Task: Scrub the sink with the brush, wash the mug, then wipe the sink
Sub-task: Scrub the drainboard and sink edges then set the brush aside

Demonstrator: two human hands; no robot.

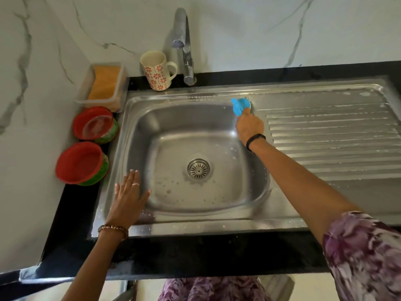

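While pressed against the far rim of the sink [217,227], at the corner where basin meets ribbed draining board [329,135], held in the right hand [249,127]: blue brush [240,106], fingers curled round its handle, wrist banded in black. Laid flat on the near left rim of the sink, fingers straight and spread, holding nothing: left hand [128,196], ring on one finger, beaded bracelet at the wrist. Scattered over basin floor and rim: flecks of white suds, thickest near the drain strainer [198,168]. Standing upright on the black worktop [195,255] behind the basin, just left of the tap [186,46], handle turned right: cream mug [156,70] with red flower pattern. Left of the mug, against the marble wall: clear tub [102,85] with an orange sponge inside. Nearer, along the left edge of the sink, one behind the other: two red bowls [82,162] with green outsides.
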